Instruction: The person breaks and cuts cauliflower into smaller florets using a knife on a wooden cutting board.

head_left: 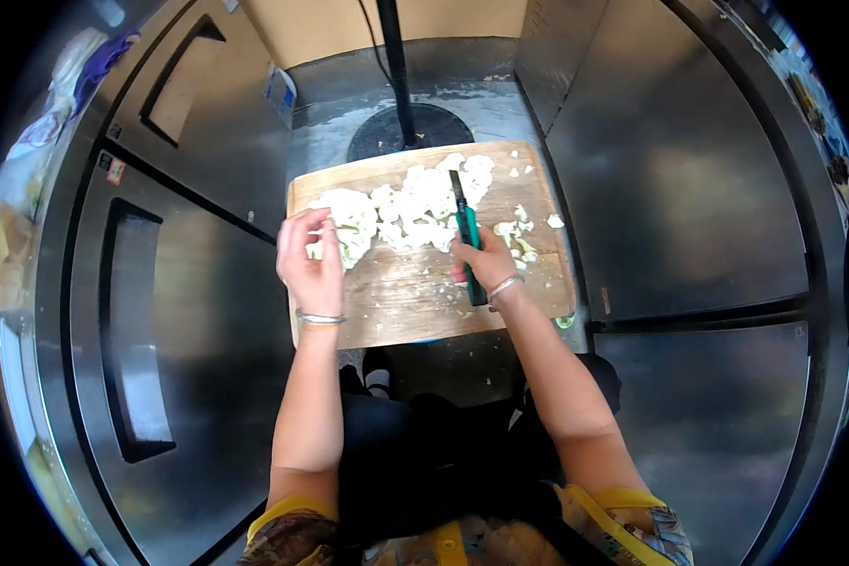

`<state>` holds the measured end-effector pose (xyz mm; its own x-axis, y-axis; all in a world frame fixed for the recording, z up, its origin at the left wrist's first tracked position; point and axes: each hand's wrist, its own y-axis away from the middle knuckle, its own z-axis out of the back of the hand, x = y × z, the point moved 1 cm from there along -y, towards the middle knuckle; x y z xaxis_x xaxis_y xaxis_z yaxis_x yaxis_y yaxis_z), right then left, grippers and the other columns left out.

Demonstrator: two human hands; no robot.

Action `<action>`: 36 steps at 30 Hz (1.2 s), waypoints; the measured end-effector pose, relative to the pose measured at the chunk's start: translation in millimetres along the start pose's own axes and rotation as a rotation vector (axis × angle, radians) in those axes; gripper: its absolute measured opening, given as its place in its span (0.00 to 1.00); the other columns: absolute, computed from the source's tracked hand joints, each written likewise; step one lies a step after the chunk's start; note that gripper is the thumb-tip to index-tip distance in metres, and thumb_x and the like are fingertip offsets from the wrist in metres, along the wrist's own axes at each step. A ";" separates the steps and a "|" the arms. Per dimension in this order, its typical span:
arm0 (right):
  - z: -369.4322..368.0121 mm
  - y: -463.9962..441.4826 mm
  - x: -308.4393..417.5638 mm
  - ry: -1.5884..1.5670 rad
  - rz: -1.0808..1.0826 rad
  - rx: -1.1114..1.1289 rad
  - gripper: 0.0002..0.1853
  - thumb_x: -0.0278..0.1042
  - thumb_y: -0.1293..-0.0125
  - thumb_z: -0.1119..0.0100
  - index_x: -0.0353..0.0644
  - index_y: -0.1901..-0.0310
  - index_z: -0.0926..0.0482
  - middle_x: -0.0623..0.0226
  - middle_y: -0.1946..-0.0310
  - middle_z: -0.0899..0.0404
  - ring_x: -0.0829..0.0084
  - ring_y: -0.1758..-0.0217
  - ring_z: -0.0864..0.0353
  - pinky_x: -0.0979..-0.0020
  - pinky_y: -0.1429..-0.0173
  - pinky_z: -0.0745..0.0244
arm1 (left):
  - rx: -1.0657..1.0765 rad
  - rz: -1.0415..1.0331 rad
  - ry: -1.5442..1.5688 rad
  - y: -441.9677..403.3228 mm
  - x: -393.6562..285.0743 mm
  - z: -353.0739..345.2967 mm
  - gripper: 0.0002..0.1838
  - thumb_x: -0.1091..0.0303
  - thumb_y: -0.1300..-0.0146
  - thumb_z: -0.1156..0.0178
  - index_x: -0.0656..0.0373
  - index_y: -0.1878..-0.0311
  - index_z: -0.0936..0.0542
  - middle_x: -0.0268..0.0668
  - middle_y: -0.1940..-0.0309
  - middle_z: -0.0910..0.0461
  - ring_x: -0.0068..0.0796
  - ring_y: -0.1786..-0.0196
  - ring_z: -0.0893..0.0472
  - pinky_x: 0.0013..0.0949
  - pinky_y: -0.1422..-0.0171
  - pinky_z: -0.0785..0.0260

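Bunched white cauliflower florets (415, 206) lie across the far half of a wooden cutting board (396, 302). A larger cauliflower piece (351, 215) sits at their left end. My left hand (311, 262) is at that piece's left edge, with fingers curved and thumb apart; whether it presses on the piece I cannot tell. In my right hand (486, 261) is a knife (468, 231) with a green and black handle. Its narrow dark blade points away from me, over the florets. Small trimmings (519, 241) lie just right of this hand.
Steel cabinet doors stand close on the left (203, 311) and right (689, 179). Beyond the board, a black pole (396, 66) rises from a round base (363, 141). My legs are beneath the near edge. A green scrap (564, 322) shows by the board's right corner.
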<state>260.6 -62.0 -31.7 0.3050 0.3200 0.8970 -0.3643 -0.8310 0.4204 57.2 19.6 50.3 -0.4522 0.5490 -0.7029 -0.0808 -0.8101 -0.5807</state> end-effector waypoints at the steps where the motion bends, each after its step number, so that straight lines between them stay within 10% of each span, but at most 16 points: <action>1: 0.1 2.2 2.5 0.075 0.024 -0.023 0.10 0.30 0.40 0.40 0.38 0.59 0.26 0.69 0.76 0.25 0.77 0.79 0.25 0.75 0.76 0.27 | -0.020 0.042 -0.093 -1.1 15.9 13.4 0.07 0.73 0.43 0.39 0.62 0.61 0.21 0.38 0.63 0.23 0.33 0.60 0.23 0.31 0.57 0.30; 6: -12.0 12.8 3.0 0.137 0.100 -0.016 0.10 0.35 0.34 0.44 0.37 0.64 0.29 0.68 0.78 0.27 0.78 0.81 0.26 0.75 0.77 0.29 | 0.357 0.313 -0.528 9.4 73.7 48.4 0.23 0.58 0.51 0.29 0.56 0.54 0.26 0.39 0.59 0.23 0.40 0.55 0.23 0.37 0.52 0.30; 12: -63.1 46.7 7.4 0.613 0.295 0.172 0.14 0.37 0.30 0.49 0.34 0.53 0.31 0.68 0.81 0.26 0.78 0.84 0.25 0.74 0.79 0.29 | 0.390 0.399 -0.288 10.1 99.1 62.3 0.16 0.62 0.52 0.30 0.58 0.62 0.23 0.37 0.66 0.21 0.37 0.63 0.21 0.37 0.58 0.29; 19: -114.2 51.0 17.6 1.134 0.585 0.327 0.17 0.45 0.32 0.49 0.39 0.52 0.32 0.48 0.76 0.23 0.49 0.74 0.21 0.55 0.66 0.26 | 0.407 0.475 -0.259 7.2 103.8 62.2 0.13 0.64 0.53 0.32 0.56 0.65 0.21 0.38 0.69 0.24 0.38 0.63 0.22 0.38 0.57 0.29; 25: -125.1 37.5 36.1 1.108 0.478 0.317 0.17 0.45 0.33 0.48 0.40 0.54 0.30 0.46 0.74 0.22 0.46 0.69 0.22 0.54 0.63 0.27 | 0.330 0.158 -0.357 12.4 72.4 62.2 0.11 0.58 0.56 0.30 0.50 0.70 0.19 0.36 0.62 0.25 0.39 0.55 0.26 0.41 0.51 0.34; 36: -104.2 54.5 33.2 1.277 0.627 0.388 0.17 0.44 0.34 0.46 0.44 0.50 0.29 0.50 0.73 0.22 0.47 0.67 0.22 0.57 0.62 0.27 | 0.414 0.212 -0.481 26.6 72.4 56.5 0.10 0.63 0.56 0.31 0.56 0.71 0.16 0.34 0.59 0.28 0.37 0.49 0.32 0.40 0.46 0.40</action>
<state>159.2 -49.2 35.2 -0.8501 -0.1263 0.5112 0.1754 -0.9833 0.0487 -27.9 26.2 7.1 -0.8340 0.2939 -0.4670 -0.2373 -0.9551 -0.1773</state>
